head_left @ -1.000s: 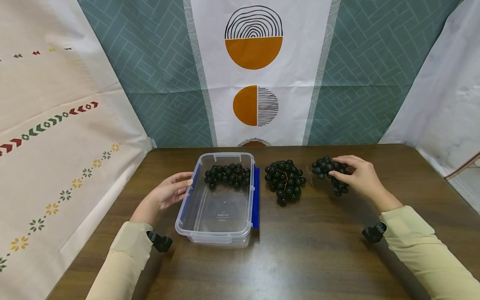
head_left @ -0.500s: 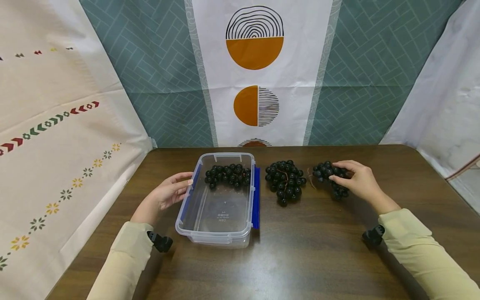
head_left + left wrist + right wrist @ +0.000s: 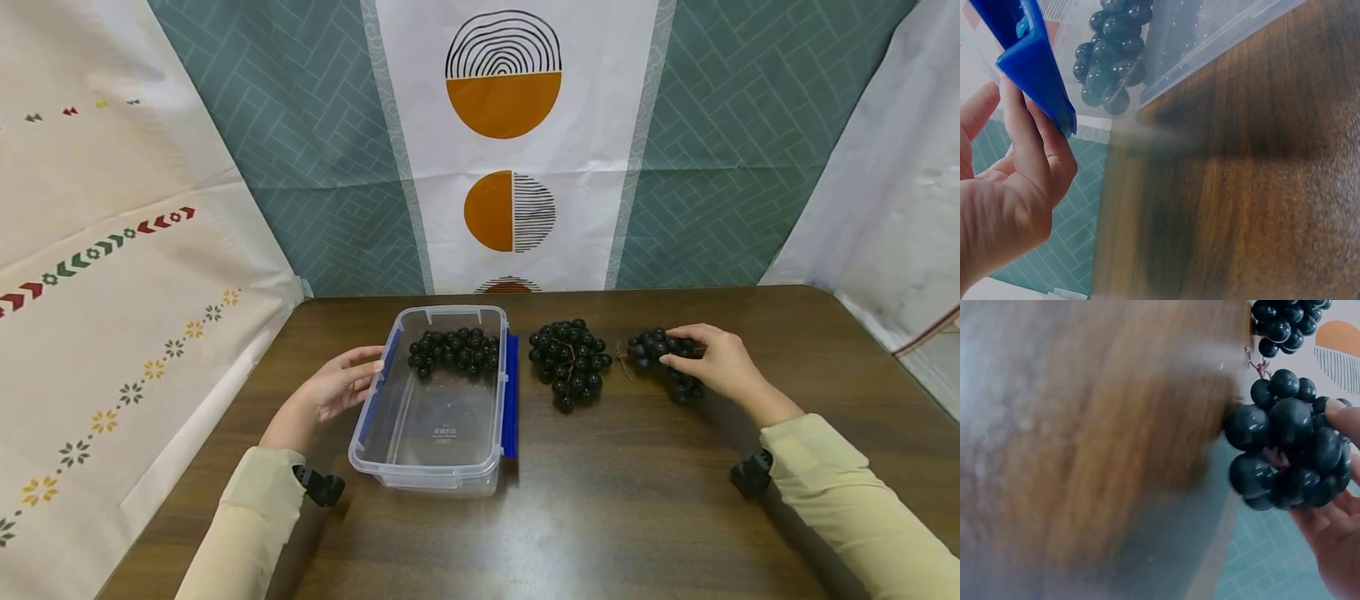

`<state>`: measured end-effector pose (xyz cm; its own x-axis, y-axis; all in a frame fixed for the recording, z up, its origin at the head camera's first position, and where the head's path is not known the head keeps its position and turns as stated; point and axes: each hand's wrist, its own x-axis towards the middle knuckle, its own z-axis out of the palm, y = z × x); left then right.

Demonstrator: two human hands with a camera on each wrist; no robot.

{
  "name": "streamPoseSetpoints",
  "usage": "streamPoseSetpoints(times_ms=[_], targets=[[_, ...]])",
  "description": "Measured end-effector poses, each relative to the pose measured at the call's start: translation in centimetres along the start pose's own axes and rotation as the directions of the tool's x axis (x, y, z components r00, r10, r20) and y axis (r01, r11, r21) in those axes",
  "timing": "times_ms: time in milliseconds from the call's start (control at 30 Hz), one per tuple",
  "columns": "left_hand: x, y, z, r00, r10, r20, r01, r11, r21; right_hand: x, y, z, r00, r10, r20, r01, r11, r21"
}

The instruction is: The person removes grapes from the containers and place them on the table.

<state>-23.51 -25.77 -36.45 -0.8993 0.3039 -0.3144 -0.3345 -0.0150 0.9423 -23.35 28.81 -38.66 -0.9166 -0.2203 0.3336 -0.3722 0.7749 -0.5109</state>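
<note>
In the head view, a clear plastic container (image 3: 442, 433) stands at centre-left with a bunch of dark grapes (image 3: 457, 352) inside at its far end. My left hand (image 3: 341, 387) touches the container's left rim, and in the left wrist view its fingertips meet a blue flap (image 3: 1041, 81) there. My right hand (image 3: 716, 364) pinches another grape bunch (image 3: 652, 346) between thumb and fingers at the table's right side. In the right wrist view these grapes (image 3: 1291, 444) hang at the fingertips, with a bare reddish stem at one end.
Between the container and my right hand lies another dark grape bunch (image 3: 570, 362), its stem showing. A blue strip (image 3: 511, 396) runs along the container's right side. The brown wooden table (image 3: 600, 517) meets patterned cloth at the back and sides.
My right hand has moved slightly down toward the table with its grape bunch. The left hand and container keep their places.
</note>
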Motion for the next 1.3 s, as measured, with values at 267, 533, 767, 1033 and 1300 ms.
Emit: streamPoseSetpoints(times_ms=[267, 533, 767, 1033, 1300], targets=[[0.1, -0.1, 0.0, 1.000, 0.008, 0.008, -0.009, 1.000, 0.015, -0.4, -0.8, -0.4, 0.999, 0.025, 0.023, -0.024, 0.999, -0.028], [0.0, 0.0, -0.1, 1.000, 0.012, 0.013, -0.012, 1.000, -0.002, -0.2, -1.3, -0.6, 0.998, -0.047, -0.036, 0.046, 0.999, -0.023], [0.0, -0.1, -0.1, 1.000, 0.009, 0.012, -0.009, 1.000, 0.002, 0.0, -3.0, -0.7, 0.996, -0.082, -0.032, 0.082, 0.997, -0.002], [0.3, -0.3, -0.3, 1.000, 0.014, 0.016, -0.014, 1.000, 0.015, 0.1, -5.8, -0.2, 0.989, -0.147, -0.031, 0.148, 0.988, 0.043], [0.0, -0.4, -0.4, 1.000, 0.020, 0.017, -0.021, 1.000, 0.021, 0.5, -9.2, 0.3, 0.973, -0.229, 0.002, 0.228, 0.972, 0.061]])
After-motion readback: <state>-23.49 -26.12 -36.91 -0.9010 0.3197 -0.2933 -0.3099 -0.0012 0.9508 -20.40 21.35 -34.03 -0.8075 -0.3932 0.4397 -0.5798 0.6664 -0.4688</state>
